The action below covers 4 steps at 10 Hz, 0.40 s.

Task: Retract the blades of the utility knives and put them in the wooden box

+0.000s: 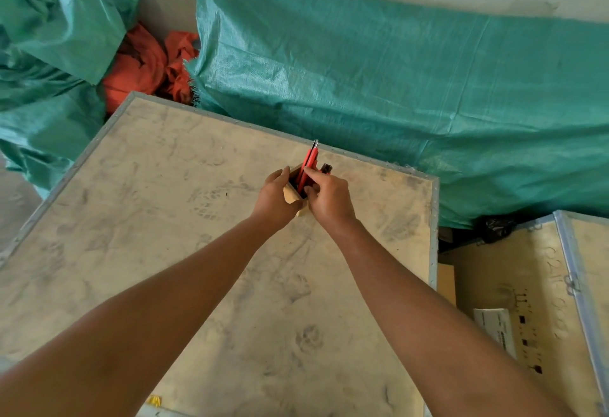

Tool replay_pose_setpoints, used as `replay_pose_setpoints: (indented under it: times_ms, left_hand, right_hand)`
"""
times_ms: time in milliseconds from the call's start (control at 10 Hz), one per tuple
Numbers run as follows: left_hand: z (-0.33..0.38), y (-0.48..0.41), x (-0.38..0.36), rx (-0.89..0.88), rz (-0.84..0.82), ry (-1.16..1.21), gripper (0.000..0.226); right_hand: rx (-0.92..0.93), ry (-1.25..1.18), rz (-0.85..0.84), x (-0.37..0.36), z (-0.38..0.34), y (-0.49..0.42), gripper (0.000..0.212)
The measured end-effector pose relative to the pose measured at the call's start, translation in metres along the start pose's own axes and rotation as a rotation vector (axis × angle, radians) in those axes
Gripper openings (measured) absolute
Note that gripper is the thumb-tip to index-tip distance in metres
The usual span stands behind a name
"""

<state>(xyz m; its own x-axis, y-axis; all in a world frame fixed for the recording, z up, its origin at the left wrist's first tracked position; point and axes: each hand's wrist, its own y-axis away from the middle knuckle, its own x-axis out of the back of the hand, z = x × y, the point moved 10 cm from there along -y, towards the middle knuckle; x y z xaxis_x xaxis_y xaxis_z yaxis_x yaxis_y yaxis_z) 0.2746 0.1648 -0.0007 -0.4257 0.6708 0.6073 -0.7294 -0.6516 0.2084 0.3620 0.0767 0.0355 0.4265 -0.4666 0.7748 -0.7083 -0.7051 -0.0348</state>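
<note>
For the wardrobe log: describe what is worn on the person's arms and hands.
Nothing is worn that the view shows. The left hand and right hand are bare: no gloves, and no rings, watch or wristband are visible. Both forearms are uncovered all the way to the bottom edge of the picture, so no sleeve comes into view.

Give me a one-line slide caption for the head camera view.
Left hand steadies a small wooden box while right hand slots in a red utility knife.
</note>
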Motion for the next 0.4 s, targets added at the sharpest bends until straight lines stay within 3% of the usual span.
replay_pose_setpoints:
  times_ms: [200, 400]
  left_hand:
    - [0.021, 0.014, 0.021, -0.028, 0.033, -0.043, 0.085]
    - [0.035, 0.047, 0.033, -0.053, 0.019, -0.066, 0.071]
  right_hand:
    - [-0.072, -0.166, 0.062, 0.041, -0.007, 0.016, 0.048]
    - [-0.094, -0.526, 0.092, 0.110, -0.027, 0.033, 0.042]
